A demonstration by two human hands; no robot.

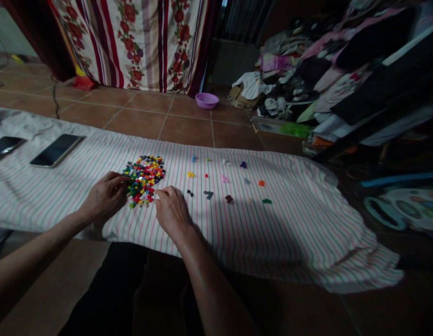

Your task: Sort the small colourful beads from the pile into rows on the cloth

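A heap of small multicoloured plastic pieces (148, 176) lies on a striped cloth. At its left edge, my left hand (106, 193) reaches in, thumb and fingertips drawn together by some green pieces. My right hand (171, 207) rests at the lower right edge, fingers curled and tips close together. What either hand pinches is too small to tell. Right of the heap, little same-coloured groups sit apart in rough rows, among them yellow pieces (191, 174), pink pieces (225, 178), orange pieces (261, 183), dark grey pieces (208, 194), brown pieces (229, 199) and green pieces (267, 201).
Two phones lie on the cloth at left, the nearer phone (57, 150) face up. The striped cloth (289, 224) covers a long low surface. Beyond it are a tiled floor, a purple basin (207, 100), a floral curtain (132, 42) and piled clothes (307, 70).
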